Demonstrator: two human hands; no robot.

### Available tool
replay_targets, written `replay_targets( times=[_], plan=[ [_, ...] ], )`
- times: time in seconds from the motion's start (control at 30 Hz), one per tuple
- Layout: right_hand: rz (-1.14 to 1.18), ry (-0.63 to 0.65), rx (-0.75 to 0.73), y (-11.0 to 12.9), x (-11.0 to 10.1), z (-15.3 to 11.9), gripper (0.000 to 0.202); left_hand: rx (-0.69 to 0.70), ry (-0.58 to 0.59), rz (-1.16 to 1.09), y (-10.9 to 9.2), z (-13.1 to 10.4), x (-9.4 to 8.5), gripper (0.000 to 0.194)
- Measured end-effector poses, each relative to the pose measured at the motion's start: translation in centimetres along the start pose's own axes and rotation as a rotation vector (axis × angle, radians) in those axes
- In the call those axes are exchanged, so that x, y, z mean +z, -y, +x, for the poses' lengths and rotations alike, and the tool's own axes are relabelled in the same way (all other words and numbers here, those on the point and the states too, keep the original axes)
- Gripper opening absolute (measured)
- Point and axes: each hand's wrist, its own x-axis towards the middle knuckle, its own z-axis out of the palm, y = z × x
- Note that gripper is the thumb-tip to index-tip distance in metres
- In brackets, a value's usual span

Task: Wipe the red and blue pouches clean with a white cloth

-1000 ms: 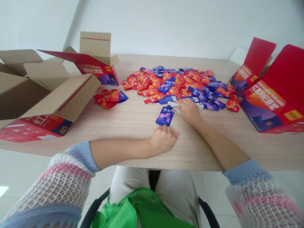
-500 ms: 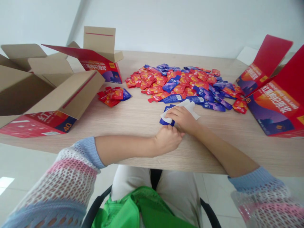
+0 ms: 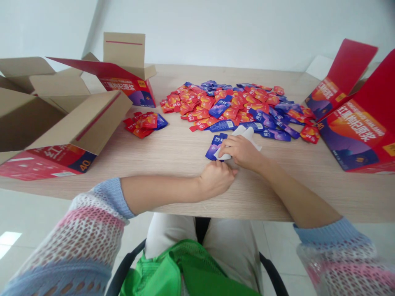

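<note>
A blue packet lies on the table in front of me, partly covered by a white cloth or tissue. My right hand is closed on the white cloth and presses it on the packet's right side. Just below, my left hand is curled at the packet's lower edge; its fingertips and whatever they may grip are hidden. Beyond my hands spreads a heap of red and blue packets. A small pile of red and blue packets lies to the left.
Open cartons stand on the wooden table: a large one at the left, a red one behind it, and red ones at the right and right rear. A wall rises behind the table.
My right hand has moved slightly right with the white cloth, uncovering more of the blue packet. My left hand stays nearly in place. The view has shifted a little.
</note>
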Motion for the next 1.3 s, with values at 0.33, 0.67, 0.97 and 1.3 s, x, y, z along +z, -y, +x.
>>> replay_targets(
  times=[0.33, 0.67, 0.97, 1.3],
  plan=[
    [-0.151, 0.002, 0.18, -3.0, 0.2, -1.3, 0.041, -0.007, 0.04, -0.037, 0.1, 0.0, -0.6, 0.043],
    [-0.082, -0.137, 0.234, -0.8, -3.5, -1.4, 0.031, 0.026, 0.033, -0.011, 0.0, 0.0, -0.6, 0.042],
    [0.206, -0.095, 0.066, 2.0, 0.3, 0.5, 0.021, 0.035, 0.019, 0.047, 0.1, 0.1, -0.3, 0.027],
    [0.139, -0.182, 0.278, -1.1, 1.3, 0.2, 0.026, -0.019, -0.006, -0.036, 0.2, 0.4, -0.5, 0.041]
  ],
)
